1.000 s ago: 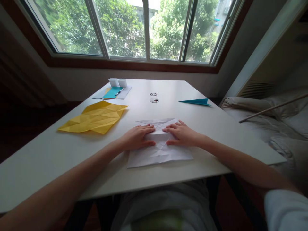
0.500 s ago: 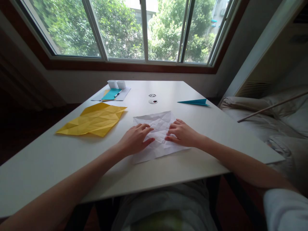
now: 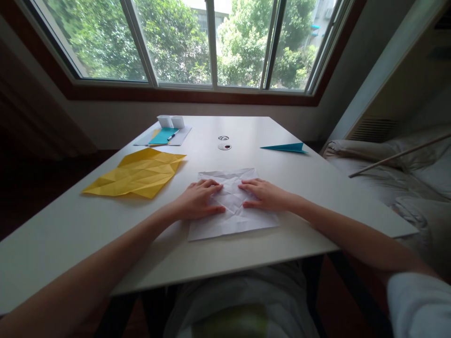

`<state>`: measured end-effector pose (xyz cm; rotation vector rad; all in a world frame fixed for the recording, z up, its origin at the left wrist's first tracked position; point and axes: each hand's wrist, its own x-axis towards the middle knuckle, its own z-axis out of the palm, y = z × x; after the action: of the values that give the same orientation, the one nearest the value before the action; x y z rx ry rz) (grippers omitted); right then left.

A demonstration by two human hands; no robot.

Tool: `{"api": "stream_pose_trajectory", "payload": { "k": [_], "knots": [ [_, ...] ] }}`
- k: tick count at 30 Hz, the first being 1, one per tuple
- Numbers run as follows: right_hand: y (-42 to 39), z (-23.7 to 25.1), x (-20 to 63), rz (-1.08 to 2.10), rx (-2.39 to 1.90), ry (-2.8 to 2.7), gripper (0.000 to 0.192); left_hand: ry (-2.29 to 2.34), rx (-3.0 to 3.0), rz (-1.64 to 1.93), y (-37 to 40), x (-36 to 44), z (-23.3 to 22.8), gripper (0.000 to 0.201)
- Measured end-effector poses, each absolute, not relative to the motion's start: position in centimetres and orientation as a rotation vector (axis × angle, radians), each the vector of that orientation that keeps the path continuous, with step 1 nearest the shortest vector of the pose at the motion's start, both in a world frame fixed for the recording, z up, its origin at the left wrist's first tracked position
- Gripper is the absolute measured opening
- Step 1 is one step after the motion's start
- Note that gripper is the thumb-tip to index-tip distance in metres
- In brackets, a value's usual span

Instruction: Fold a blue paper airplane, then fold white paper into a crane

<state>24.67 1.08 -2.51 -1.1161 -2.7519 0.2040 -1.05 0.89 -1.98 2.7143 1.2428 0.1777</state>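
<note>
A creased white sheet of paper [image 3: 232,220] lies flat near the front edge of the white table [image 3: 317,188]. My left hand [image 3: 197,199] presses palm-down on the sheet's left half, fingers stretched toward the middle. My right hand [image 3: 264,195] presses on the right half, fingers pointing left. The fingertips of the two hands are a short gap apart over the paper's centre. The far edge of the sheet shows beyond my fingers.
A creased yellow sheet [image 3: 137,173] lies to the left. At the far left are a teal sheet with a pen [image 3: 165,136] and two small white boxes [image 3: 171,121]. A teal folded paper plane [image 3: 286,148] rests at the far right. A bed [image 3: 405,183] adjoins the table's right side.
The white sheet, partly lifted and skewed half a second ago, now lies square and flat. Both hands have shifted slightly and press it down again.
</note>
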Motion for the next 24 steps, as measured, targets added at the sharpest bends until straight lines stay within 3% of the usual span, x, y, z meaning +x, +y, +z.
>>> {"api": "stream_pose_trajectory", "payload": {
  "k": [13, 18, 21, 24],
  "knots": [
    [1.4, -2.3, 25.3, 0.257, -1.085, -2.695, 0.059, 1.418, 2.677, 0.228, 0.8, -1.4, -2.2, 0.074],
    [2.3, -1.1, 27.0, 0.171, -1.485, -2.400, 0.050, 1.876, 2.486, 0.290, 1.4, -2.6, -1.8, 0.080],
    [2.8, -0.4, 28.0, 0.322, -1.820, -2.332, 0.053, 1.923, 2.434, 0.220, 2.0, -3.3, -1.6, 0.072],
    [3.0, -0.1, 28.3, 0.517, -1.852, -2.416, 0.052, 1.833, 2.422, 0.245, 2.5, -3.4, -1.5, 0.063]
  ]
}}
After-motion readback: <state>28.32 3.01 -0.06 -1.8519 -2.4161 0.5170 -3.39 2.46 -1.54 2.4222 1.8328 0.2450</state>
